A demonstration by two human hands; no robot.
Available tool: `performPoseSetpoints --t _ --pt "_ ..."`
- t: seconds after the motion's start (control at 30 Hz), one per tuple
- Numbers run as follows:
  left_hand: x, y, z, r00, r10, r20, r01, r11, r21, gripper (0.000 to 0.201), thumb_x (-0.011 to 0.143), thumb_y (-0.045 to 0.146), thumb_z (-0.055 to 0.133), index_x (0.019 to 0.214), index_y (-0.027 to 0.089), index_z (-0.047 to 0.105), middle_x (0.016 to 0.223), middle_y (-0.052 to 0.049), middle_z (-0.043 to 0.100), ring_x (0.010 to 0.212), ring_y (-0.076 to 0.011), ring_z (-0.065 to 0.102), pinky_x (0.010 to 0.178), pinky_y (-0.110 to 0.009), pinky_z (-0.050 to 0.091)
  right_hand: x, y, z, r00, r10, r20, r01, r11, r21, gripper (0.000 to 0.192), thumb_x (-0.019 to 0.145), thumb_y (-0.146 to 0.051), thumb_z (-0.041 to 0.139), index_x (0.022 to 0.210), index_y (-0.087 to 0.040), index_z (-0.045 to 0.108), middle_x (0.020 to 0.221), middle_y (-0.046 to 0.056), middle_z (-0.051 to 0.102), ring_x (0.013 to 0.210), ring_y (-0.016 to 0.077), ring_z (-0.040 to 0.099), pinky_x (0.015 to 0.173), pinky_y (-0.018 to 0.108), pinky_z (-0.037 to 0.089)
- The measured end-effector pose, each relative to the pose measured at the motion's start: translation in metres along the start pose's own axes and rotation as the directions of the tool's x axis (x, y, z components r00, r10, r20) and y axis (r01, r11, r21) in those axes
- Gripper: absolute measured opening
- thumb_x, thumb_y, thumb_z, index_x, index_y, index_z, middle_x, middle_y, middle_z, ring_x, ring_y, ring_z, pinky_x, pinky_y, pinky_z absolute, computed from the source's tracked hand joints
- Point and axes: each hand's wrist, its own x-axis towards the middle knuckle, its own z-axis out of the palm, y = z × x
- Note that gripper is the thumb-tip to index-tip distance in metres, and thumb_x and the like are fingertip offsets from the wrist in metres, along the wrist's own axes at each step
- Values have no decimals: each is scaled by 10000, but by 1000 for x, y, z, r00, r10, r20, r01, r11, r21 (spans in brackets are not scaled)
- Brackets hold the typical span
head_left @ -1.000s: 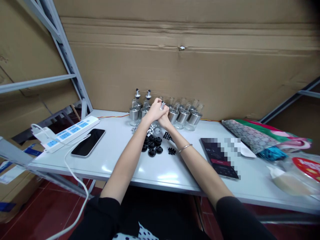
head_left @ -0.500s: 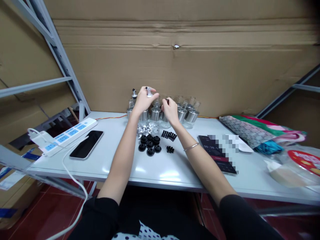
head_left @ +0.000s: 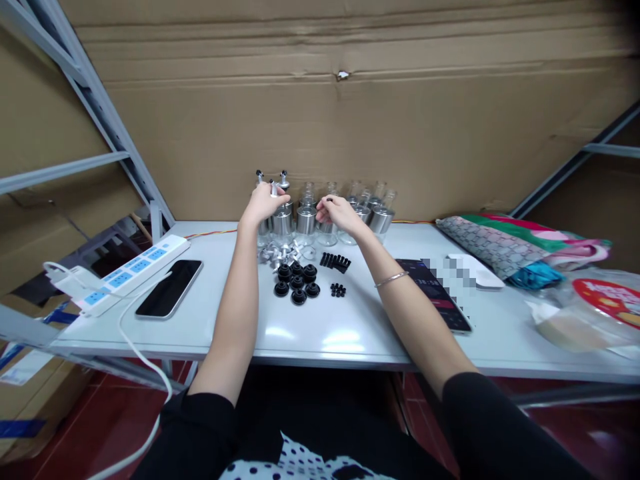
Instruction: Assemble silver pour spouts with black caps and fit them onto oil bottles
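My left hand (head_left: 264, 203) is closed around a silver spout top (head_left: 274, 190) with a black tip, above the left end of a group of glass bottles. Each bottle (head_left: 307, 215) wears a silver metal sleeve. Behind that hand, two spout tops (head_left: 284, 179) stand up at bottle height. My right hand (head_left: 341, 213) hovers in front of the middle bottles, its fingers bent together by a small dark bit too tiny to name. Nearer me lie loose silver spout parts (head_left: 285, 253), several round black stoppers (head_left: 297, 280), short black tubes (head_left: 336, 261) and small black caps (head_left: 338, 290).
On the left, a white power strip (head_left: 135, 273) and a phone (head_left: 170, 288) lie with a white cable. A second phone (head_left: 440, 297), folded colourful fabric (head_left: 520, 250) and a plastic-wrapped package (head_left: 590, 320) are on the right. Cardboard (head_left: 350, 133) rises behind the table.
My left hand has moved left and slightly down with the spout top, uncovering another spout top at the back. My right hand stays near the middle bottles. The view has shifted slightly.
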Motion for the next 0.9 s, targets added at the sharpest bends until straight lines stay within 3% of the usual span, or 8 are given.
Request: performPoseSetpoints --t 0.1,0.17,0.27,0.33,0.4,0.53,0.7,0.9 --pt "0 4 2 1000 -5 -18 6 999 42 151 687 276 636 780 157 624 862 -83 656 869 -231 609 869 -382 471 1 -3 -5 1000 -11 2 11 1000 28 259 915 -276 407 703 -178 519 556 3 592 488 99 555 468 190 400" --pt "1 4 3 1000 -3 -16 4 998 61 156 689 280 638 785 158 618 906 -87 646 895 -235 605 889 -387 467 3 -5 -14 993 -72 -99 76 996 39 294 923 -354 391 717 -186 516 561 3 580 479 101 541 481 204 413" --pt "3 3 1 999 20 -31 -18 998 66 185 690 281 639 822 153 620 963 -97 627 938 -241 593 921 -395 455 9 -3 -34 916 -215 -338 206 977 -63 381 934 -452 312 778 -193 545 710 33 632 649 131 602 631 253 473" --pt "4 2 0 997 46 -56 -43 998 55 193 692 270 638 841 148 621 983 -107 619 972 -246 582 941 -398 446 14 3 -46 857 -282 -431 202 954 -223 412 934 -448 287 808 -187 579 856 64 659 857 175 617 785 313 468" --pt "4 1 -1 996 54 -73 -51 998 46 191 690 265 641 840 148 621 974 -108 619 988 -252 576 947 -399 443 18 11 -54 854 -281 -437 137 933 -333 417 926 -430 290 810 -181 604 918 87 666 962 221 596 873 371 438" --pt "3 1 1 1000 -16 -20 17 999 38 196 684 280 654 836 161 621 893 -89 639 929 -254 597 906 -392 459 22 26 -50 875 -221 -430 43 922 -386 362 911 -362 320 805 -181 615 1001 126 658 1037 264 564 941 431 403" --pt "2 4 4 999 -52 0 52 997 58 231 681 286 662 871 162 619 930 -105 654 925 -256 609 885 -382 460 25 32 -36 848 -270 -457 88 920 -381 324 916 -344 328 850 -196 608 1028 115 637 1040 252 550 984 454 377" --pt "1 8 0 999 -40 -8 40 997 71 241 696 301 644 888 158 617 952 -105 649 946 -262 604 912 -395 452 28 30 -43 837 -253 -486 70 929 -364 391 937 -378 285 899 -184 622 1110 140 569 1169 278 457 1041 511 299"
